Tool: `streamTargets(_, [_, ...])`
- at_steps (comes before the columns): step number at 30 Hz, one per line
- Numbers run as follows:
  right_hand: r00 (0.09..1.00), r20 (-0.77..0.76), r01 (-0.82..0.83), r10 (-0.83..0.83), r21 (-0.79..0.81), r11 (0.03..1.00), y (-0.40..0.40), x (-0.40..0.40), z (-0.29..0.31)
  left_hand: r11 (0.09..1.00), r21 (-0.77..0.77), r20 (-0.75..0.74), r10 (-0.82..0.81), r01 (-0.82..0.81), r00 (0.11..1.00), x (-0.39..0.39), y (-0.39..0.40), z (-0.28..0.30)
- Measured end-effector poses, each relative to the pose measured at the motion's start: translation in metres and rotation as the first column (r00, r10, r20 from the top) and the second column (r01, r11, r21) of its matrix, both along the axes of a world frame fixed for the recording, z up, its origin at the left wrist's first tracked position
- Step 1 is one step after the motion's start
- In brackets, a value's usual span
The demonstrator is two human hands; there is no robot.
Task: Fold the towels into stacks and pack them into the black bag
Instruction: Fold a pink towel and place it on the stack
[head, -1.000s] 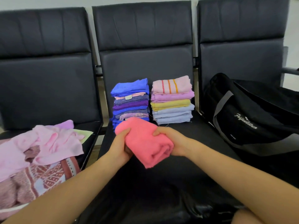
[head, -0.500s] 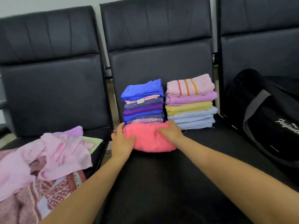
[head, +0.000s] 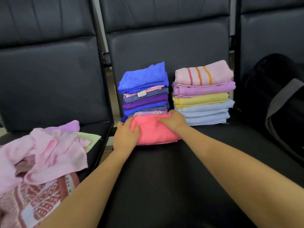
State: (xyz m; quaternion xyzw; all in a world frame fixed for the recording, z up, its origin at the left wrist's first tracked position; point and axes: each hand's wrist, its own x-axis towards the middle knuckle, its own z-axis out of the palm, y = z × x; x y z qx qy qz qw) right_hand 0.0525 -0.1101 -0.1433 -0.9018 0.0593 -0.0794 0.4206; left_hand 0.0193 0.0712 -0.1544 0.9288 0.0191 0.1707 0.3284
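A folded coral-pink towel [head: 154,134] lies on the middle black seat [head: 189,162], right in front of a stack of folded blue and purple towels [head: 144,94]. My left hand [head: 125,136] grips its left end, thumb on top. My right hand [head: 172,120] holds its far right corner with curled fingers. A second stack of pink, lilac, yellow and pale blue towels [head: 202,96] stands to the right. The black bag [head: 279,99] with a grey strap sits on the right seat, partly cut off by the frame edge.
Unfolded towels [head: 49,153], pale pink, lilac, light green and a red-patterned one, lie heaped on the left seat. Black chair backs rise behind all three seats. Narrow gaps separate the seats.
Both hands carried the coral towel from mid-air down and forward onto the seat, against the blue stack. The view has moved closer and shifted left.
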Motion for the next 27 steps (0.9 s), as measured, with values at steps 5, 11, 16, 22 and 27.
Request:
streamTargets(5, [0.999, -0.031, -0.011, 0.011, -0.006, 1.000, 0.000, -0.017, 0.006, 0.999, -0.023, -0.056, -0.045, 0.044, 0.997, -0.013, 0.007, 0.004])
streamTargets(11, [1.000, 0.009, 0.004, -0.003, -0.033, 0.999, -0.002, -0.049, 0.004, 0.994, 0.097, -0.135, 0.057, -0.044, 0.989, -0.041, 0.008, 0.008])
streamTargets(16, [0.998, 0.066, 0.026, -0.024, -0.033, 0.999, -0.006, -0.065, -0.004, 0.995, 0.082, -0.121, 0.069, -0.059, 0.990, -0.052, 0.002, 0.010])
streamTargets(22, [0.998, 0.055, 0.001, 0.007, -0.147, 0.989, -0.013, -0.077, -0.011, 0.995, 0.082, -0.090, 0.054, -0.047, 0.994, -0.060, 0.002, 0.011])
streamTargets(27, [0.980, 0.198, 0.045, -0.005, -0.198, 0.979, -0.010, -0.095, 0.001, 0.997, -0.016, -0.009, 0.075, -0.076, 0.997, -0.070, 0.014, 0.022])
